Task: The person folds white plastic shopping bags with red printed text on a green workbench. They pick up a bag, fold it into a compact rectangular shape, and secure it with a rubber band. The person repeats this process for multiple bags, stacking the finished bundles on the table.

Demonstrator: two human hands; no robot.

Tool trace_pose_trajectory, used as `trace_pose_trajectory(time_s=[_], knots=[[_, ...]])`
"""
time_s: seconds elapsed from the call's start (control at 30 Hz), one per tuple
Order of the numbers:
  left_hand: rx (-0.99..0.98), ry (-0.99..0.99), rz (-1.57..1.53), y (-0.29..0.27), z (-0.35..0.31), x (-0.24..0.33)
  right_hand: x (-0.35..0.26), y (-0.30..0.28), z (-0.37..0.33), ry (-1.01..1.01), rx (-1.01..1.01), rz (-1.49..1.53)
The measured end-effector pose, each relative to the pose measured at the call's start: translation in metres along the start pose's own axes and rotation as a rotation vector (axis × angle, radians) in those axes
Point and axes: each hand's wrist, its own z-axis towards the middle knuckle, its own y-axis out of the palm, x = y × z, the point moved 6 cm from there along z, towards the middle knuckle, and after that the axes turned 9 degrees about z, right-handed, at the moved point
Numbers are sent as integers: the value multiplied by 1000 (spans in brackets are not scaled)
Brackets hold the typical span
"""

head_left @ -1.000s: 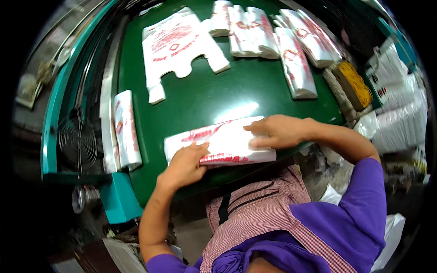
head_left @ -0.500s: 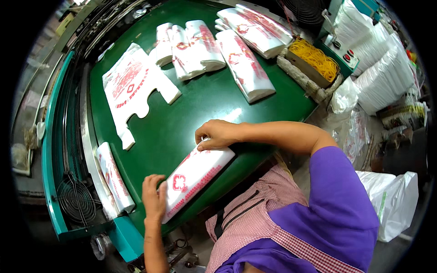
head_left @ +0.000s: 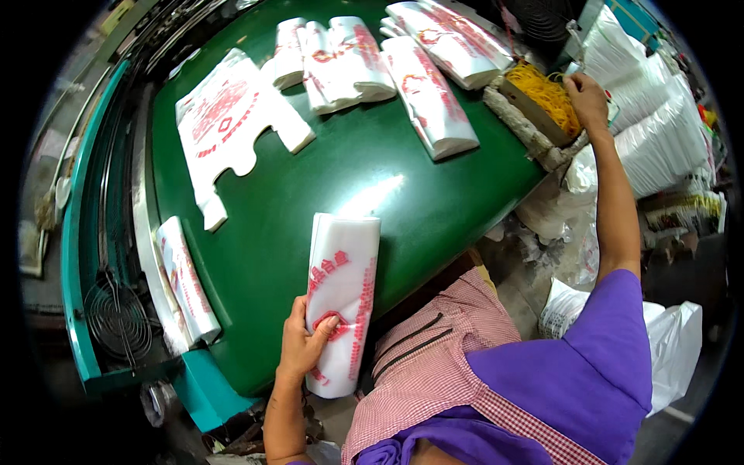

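Note:
My left hand (head_left: 304, 339) grips a folded bundle of white plastic bags (head_left: 350, 263) with red print, its thumb lying across the printed face. The bundle stands out over the near edge of the green table. Far to the right, my right hand (head_left: 587, 101) is at the edge of a box of yellow rubber bands (head_left: 540, 94). Its fingers are pinched together, and a yellow band reaches up from the pile to the fingertips.
Several folded bag bundles (head_left: 430, 101) lie along the back of the green table (head_left: 287, 194). A flat white T-shirt bag (head_left: 232, 116) lies at the left, with another bundle (head_left: 188, 279) by the table's left edge. Stacked white packs (head_left: 655, 101) stand at the right.
My right hand has left the bundle and gone to the rubber band box. My left hand has taken hold of the bundle, which has turned more upright and shifted right.

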Motion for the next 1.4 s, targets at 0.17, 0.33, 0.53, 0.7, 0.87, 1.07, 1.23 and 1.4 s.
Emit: trace_pose_trajectory(time_s=[0.17, 0.33, 0.53, 0.7, 0.87, 1.07, 1.23, 1.4], knots=[[233, -1, -543, -7, -1, -12, -127, 64, -7, -338, -263, 404], [328, 126, -948, -10, 35, -7, -299, 132, -107, -508, -795, 868], [332, 162, -1346, -25, 44, 7, -389, 59, -209, -618, -897, 1286], [29, 233, -1557, -25, 29, -10, -371, 110, -237, 552, -1476, 2127], [141, 118, -442, -54, 7, -11, -385, 60, -203, 151, -1603, 2145], [735, -34, -503, -128, 1, -71, -410, 27, -294, -1140, -1576, 1518], [843, -33, 20, -204, 18, -99, -381, 101, -358, -1408, -1091, 546], [399, -64, 1000, -132, 10, -97, -366, 168, -281, -969, -912, 304]])
